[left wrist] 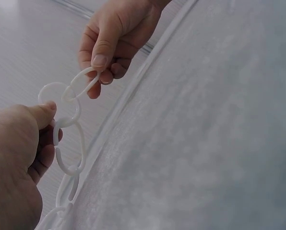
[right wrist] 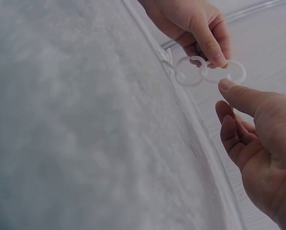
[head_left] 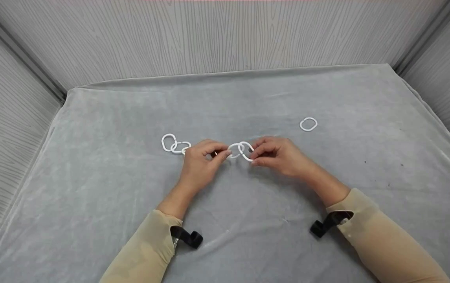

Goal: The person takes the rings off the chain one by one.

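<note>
My left hand [head_left: 199, 165] pinches a white plastic ring [head_left: 232, 145] between thumb and fingers, near the middle of the cloth. This ring is linked to a second white ring [head_left: 245, 157], which my right hand [head_left: 283, 157] pinches at its right side. In the left wrist view more linked rings [left wrist: 83, 143] hang below the left hand as a chain. The chain's far end, a ring [head_left: 163, 144], lies on the cloth left of the left hand. Part of the chain is hidden behind that hand in the head view.
One loose white ring [head_left: 300, 125] lies on the cloth, behind and right of the right hand. A grey cloth [head_left: 248, 220] covers the table. Pale wood-patterned panels [head_left: 225, 37] stand behind it and at both sides. Black brackets [head_left: 195, 239] stick out from the sleeves.
</note>
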Motion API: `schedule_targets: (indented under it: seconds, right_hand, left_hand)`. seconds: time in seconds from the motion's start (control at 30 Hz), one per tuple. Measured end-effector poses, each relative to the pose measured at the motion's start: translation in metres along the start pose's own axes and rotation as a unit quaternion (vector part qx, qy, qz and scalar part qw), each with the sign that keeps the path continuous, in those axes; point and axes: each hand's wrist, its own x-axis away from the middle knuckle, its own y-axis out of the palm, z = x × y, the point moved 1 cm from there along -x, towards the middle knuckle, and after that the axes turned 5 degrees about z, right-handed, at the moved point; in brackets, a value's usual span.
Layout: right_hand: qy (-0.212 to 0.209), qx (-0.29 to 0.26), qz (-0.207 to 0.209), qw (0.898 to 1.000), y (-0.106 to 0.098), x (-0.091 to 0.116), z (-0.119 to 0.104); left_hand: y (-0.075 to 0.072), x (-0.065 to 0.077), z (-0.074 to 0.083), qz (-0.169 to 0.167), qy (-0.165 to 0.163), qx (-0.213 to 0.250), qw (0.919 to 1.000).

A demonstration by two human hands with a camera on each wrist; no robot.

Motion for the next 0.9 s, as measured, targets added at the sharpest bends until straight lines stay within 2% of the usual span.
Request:
schedule_targets:
  seconds: [0.17,0.5,0.9]
  right_hand:
    - [0.002,-0.011,-0.001,1.0,0.0014,0.0002,0.0004]
    - [0.074,-0.02,0.003,0.997,0.0014,0.0035,-0.0029]
    - [0.107,-0.015,-0.02,0.994,0.003,0.0035,-0.0024]
  left_hand:
    - [0.0003,-0.0001,0.0007,0.0,0.002,-0.001,1.0]
    - [0.0006,0.0003,-0.0002,-0.001,-0.001,-0.001,1.0]
    - [0.0,-0.0002,0.0022,-0.004,0.0,0.01,0.9999]
